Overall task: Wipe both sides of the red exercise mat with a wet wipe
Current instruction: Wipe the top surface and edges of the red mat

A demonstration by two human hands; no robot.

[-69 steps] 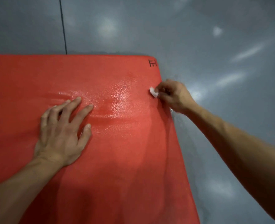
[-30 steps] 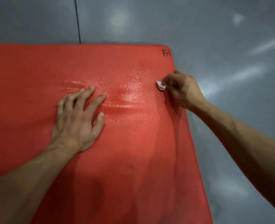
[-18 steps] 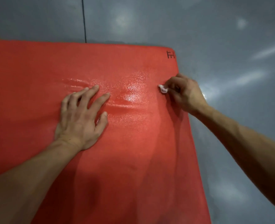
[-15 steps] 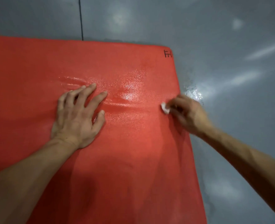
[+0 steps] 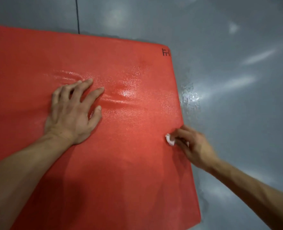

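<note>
One red exercise mat [image 5: 120, 163] glistening wet, lying rippled on grey floor [image 5: 237, 97] — left hand [image 5: 71, 117] pressing flat, fingers spread; right hand [image 5: 192, 146] pinching wet wipe [image 5: 169, 140] at mat's right edge.

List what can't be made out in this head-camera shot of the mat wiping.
- Red mat: underside hidden; left and near ends cut off by the frame.
- Wet wipe: mostly hidden inside the right hand, which is motion-blurred.
- Mat area under the left hand: covered.
- Corner logo: too small to read.
</note>
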